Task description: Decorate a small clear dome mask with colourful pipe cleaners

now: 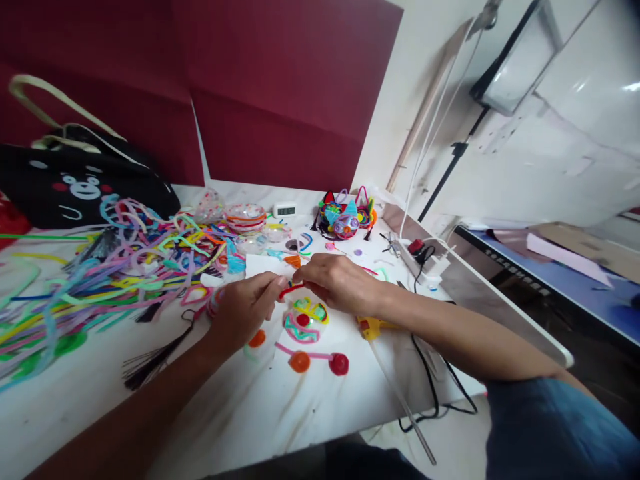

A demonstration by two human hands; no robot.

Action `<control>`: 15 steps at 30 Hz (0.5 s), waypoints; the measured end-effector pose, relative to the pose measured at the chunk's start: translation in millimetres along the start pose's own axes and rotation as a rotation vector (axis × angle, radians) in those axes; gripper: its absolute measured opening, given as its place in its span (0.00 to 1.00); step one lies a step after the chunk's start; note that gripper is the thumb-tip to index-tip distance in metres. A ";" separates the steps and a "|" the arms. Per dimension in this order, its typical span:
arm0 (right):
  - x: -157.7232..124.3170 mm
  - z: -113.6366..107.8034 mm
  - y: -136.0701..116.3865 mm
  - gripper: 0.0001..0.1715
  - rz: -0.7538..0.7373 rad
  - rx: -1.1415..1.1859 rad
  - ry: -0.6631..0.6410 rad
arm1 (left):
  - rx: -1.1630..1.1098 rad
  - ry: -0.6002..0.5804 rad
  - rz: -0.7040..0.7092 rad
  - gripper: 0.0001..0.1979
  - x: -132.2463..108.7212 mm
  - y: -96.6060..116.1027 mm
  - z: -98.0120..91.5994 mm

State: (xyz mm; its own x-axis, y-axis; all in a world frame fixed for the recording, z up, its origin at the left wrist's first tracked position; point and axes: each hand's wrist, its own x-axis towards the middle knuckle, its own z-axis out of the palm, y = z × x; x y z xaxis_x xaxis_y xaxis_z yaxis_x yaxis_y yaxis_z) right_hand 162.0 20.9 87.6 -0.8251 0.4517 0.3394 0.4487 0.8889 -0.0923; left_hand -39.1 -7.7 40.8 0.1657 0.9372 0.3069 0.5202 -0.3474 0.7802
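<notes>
My left hand (246, 308) and my right hand (336, 280) meet over the white table (260, 413), both pinched on a short red pipe cleaner (291, 289) stretched between them. Just below it lies a small round piece (305, 320) of yellow, green, pink and red pipe cleaners. Nearer me a pink stem links an orange disc (300, 361) and a red disc (339, 364). Another orange disc (257, 339) lies beside my left wrist.
A heap of coloured pipe cleaners (100, 273) covers the left of the table, with a black bear-face bag (80, 187) behind it. A finished colourful figure (345, 217), clear bowls (245, 217), a small clock (286, 210), a power strip (420, 257), a yellow glue gun (373, 327) and a black tassel (150, 360) lie around.
</notes>
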 end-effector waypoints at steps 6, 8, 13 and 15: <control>-6.9 9.2 -4.7 0.14 0.024 -0.078 0.073 | -0.319 -0.222 -0.159 0.22 -0.5 -2.7 5.6; -9.6 16.0 -7.1 0.13 0.050 -0.083 0.145 | -0.388 -0.269 -0.212 0.19 -0.6 -0.7 7.8; -16.1 31.3 -14.3 0.09 0.232 0.094 0.378 | -0.372 -0.251 -0.150 0.13 -2.0 2.5 10.2; -18.7 32.0 -16.0 0.08 0.345 0.259 0.371 | -0.262 -0.190 -0.038 0.11 -3.0 1.3 10.1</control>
State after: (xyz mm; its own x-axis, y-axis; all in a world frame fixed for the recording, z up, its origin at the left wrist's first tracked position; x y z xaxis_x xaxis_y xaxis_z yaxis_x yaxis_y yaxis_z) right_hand 159.2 0.7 52.7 -0.4489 0.7036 0.5509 0.5335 0.7056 -0.4664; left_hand -30.4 -10.7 35.4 0.3167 0.9300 0.1863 0.2998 -0.2845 0.9106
